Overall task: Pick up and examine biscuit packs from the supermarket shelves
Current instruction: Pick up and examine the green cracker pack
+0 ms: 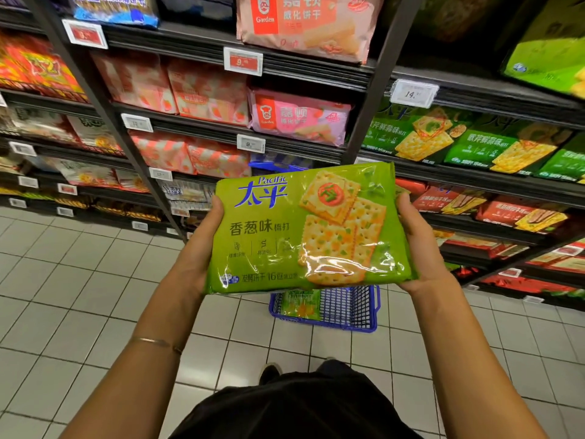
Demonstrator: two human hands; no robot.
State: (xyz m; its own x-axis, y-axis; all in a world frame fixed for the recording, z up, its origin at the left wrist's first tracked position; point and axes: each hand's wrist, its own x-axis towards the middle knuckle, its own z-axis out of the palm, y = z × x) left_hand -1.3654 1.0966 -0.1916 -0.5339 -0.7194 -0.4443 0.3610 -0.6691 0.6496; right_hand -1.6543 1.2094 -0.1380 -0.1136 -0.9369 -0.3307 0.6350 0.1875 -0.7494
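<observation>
A light green Pacific biscuit pack (304, 229) with blue lettering and pictured crackers is held up in front of me, its printed face turned toward me. My left hand (198, 245) grips its left edge, thumb on the front. My right hand (419, 245) grips its right edge, fingers hidden behind the pack. More green biscuit packs (459, 144) lie on the right shelves and pink Garden packs (299, 117) sit on the middle shelves.
A blue wire basket (348, 308) stands on the white tiled floor (79, 296) below the pack, with one green pack (300, 304) inside. Dark shelving uprights (104, 99) run across the view, with price tags (243, 61) on shelf edges. Red packs (506, 210) fill lower right shelves.
</observation>
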